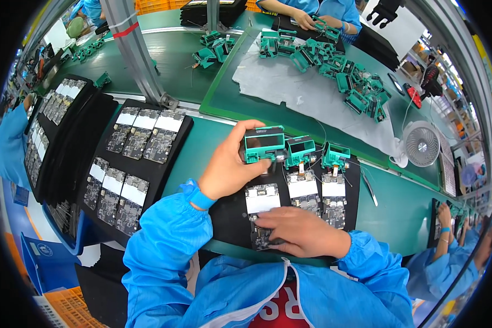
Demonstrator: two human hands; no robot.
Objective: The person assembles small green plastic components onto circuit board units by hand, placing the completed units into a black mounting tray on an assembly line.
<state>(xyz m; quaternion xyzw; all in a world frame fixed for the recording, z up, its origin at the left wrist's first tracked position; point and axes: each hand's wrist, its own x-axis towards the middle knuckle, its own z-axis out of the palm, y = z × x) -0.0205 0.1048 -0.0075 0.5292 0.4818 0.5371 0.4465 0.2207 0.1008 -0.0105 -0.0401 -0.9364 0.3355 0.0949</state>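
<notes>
My left hand is closed around a green plastic bracket with a dark rectangular opening, raised over the far edge of a black mat. Below it a circuit board with a white strip lies on the mat. My right hand rests over that board's lower part, thumb and fingers apart, hiding some of it. To the right, two more boards lie side by side. Each has a green bracket at its far end.
Black trays of boards stand at left beside a metal post. Many green brackets are heaped on a grey sheet ahead. Tweezers and a small fan are at right. Co-workers sit ahead and at both sides.
</notes>
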